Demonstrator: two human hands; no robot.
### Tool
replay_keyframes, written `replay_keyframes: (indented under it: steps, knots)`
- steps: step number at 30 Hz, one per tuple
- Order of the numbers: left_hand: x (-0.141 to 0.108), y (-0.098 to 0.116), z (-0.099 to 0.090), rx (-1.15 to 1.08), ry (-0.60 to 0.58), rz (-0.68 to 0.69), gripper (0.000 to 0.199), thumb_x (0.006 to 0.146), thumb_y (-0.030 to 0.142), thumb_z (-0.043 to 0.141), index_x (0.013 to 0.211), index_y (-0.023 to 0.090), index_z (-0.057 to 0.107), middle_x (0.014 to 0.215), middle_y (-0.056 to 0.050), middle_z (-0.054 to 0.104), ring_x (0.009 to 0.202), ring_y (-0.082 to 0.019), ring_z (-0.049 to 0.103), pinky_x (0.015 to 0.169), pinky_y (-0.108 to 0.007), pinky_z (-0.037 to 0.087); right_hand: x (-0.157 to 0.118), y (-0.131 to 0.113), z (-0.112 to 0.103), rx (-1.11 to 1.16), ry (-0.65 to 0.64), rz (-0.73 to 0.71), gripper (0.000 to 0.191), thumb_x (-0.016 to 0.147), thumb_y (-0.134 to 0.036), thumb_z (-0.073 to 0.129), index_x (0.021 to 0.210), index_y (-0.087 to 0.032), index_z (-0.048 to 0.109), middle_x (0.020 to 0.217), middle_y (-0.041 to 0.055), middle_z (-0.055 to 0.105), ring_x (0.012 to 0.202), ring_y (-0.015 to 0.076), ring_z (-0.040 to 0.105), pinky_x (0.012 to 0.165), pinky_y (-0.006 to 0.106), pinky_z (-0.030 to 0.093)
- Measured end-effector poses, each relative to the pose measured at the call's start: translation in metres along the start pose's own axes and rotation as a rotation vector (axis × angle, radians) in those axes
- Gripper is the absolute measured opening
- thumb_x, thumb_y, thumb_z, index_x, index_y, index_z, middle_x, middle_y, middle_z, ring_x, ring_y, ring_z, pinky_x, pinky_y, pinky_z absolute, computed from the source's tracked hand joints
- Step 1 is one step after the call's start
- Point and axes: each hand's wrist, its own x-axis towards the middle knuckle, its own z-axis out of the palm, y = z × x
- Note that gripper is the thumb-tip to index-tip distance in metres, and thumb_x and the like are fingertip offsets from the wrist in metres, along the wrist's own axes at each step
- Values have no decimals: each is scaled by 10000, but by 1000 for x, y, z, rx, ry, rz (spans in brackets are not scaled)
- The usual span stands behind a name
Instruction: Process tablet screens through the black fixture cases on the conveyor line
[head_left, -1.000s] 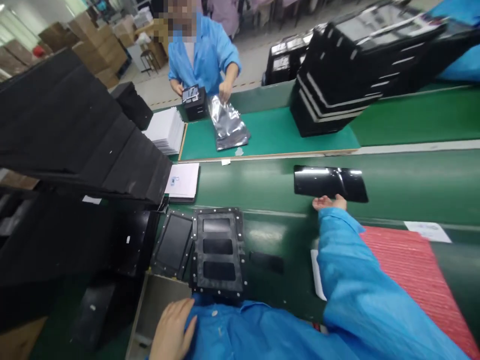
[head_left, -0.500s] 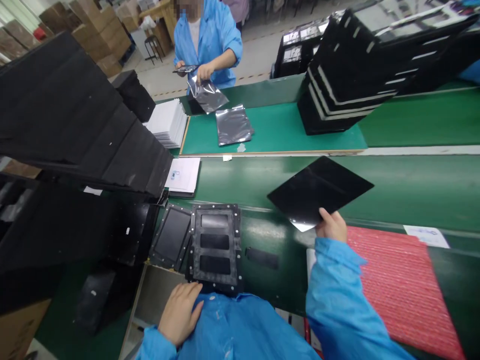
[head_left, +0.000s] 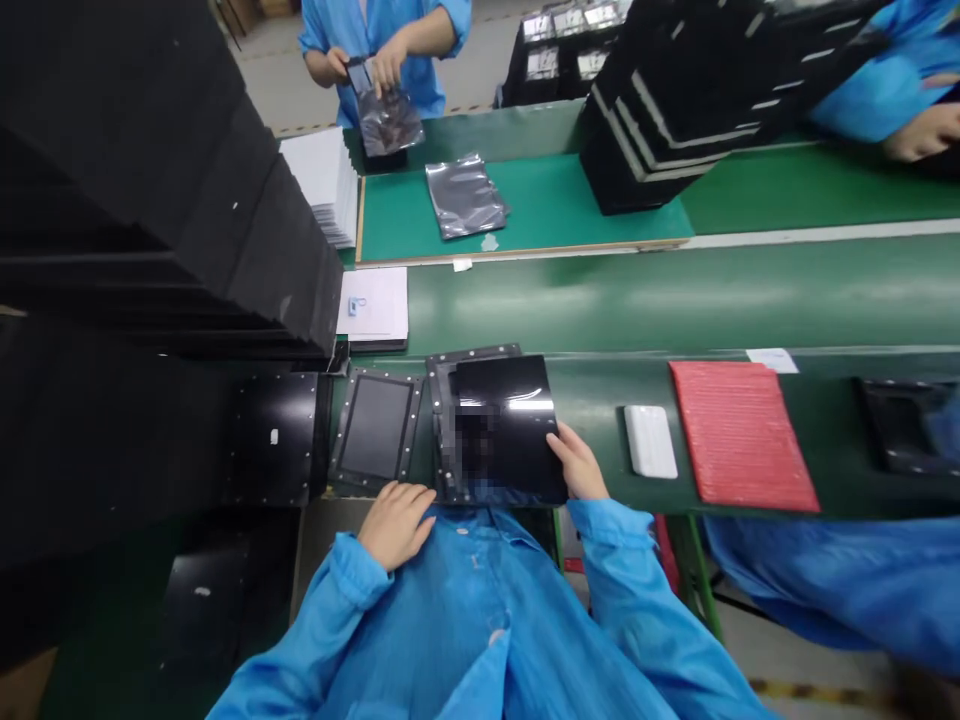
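My right hand (head_left: pixel 581 465) grips the right edge of a glossy black panel (head_left: pixel 517 435), thumb on top. The panel lies over or just above a black frame (head_left: pixel 441 400) with light studs along its border, covering most of it; whether they touch I cannot tell. My left hand (head_left: pixel 399 522) holds nothing, its fingers stretched out by the table's front edge, near the frame's lower left corner. Beside it lies another studded black frame (head_left: pixel 375 428) with a flat dark centre.
At left rise tall black stacks (head_left: pixel 150 170). Papers (head_left: pixel 375 305) lie behind the frames. To the right are a white device (head_left: pixel 650 441) and a red padded stack (head_left: pixel 742 435). Across the bench a co-worker's hands (head_left: pixel 388 65) handle a silvery bag (head_left: pixel 390 122); another person's sleeve (head_left: pixel 862 100) shows at far right.
My right hand has brought the black panel left and toward me, over the studded frame. My left hand stays near the front edge. The view has shifted, showing more on the right.
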Motion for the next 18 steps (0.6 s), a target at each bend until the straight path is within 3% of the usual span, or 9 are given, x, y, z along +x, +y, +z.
replay_keyframes:
  steps: [6, 9, 11, 14, 18]
  knots:
    - [-35, -54, -1, -26, 6, 10, 349, 859, 232, 540, 1199, 175, 592, 1211, -109, 634, 1097, -250, 594, 1015, -480, 426, 16, 2, 24, -455, 49, -154, 509, 777, -565, 533, 1147, -232, 634, 1160, 87, 655, 1116, 311, 575, 993, 514, 427]
    - [-37, -64, 3, -59, 31, 43, 337, 861, 267, 547, 1184, 186, 599, 1199, -110, 639, 1094, -254, 596, 1013, -485, 426, 19, 0, 25, -836, 152, -283, 529, 807, -507, 507, 1222, -194, 601, 1254, 151, 589, 1193, 365, 502, 1023, 577, 364]
    - [-29, -64, 7, -115, 49, 74, 347, 869, 318, 542, 1187, 189, 595, 1191, -107, 642, 1110, -258, 588, 1015, -482, 425, 12, 4, 23, -1002, 137, -326, 542, 803, -467, 521, 1254, -174, 584, 1330, 172, 527, 1249, 383, 446, 1047, 585, 332]
    - [-1, -58, 20, -258, 62, 85, 468, 857, 410, 549, 1254, 163, 542, 1271, -134, 591, 1204, -274, 528, 1054, -477, 394, -10, 25, 15, -947, 84, -290, 580, 825, -454, 481, 1329, -172, 520, 1381, 143, 488, 1280, 326, 439, 1077, 506, 345]
    - [49, -43, 48, -512, 36, -15, 778, 791, 451, 610, 1409, 73, 324, 1458, -212, 371, 1370, -303, 331, 1139, -476, 280, -47, 63, 9, -585, 291, -132, 685, 788, -582, 514, 1349, -189, 503, 1343, 107, 538, 1259, 295, 475, 1070, 467, 367]
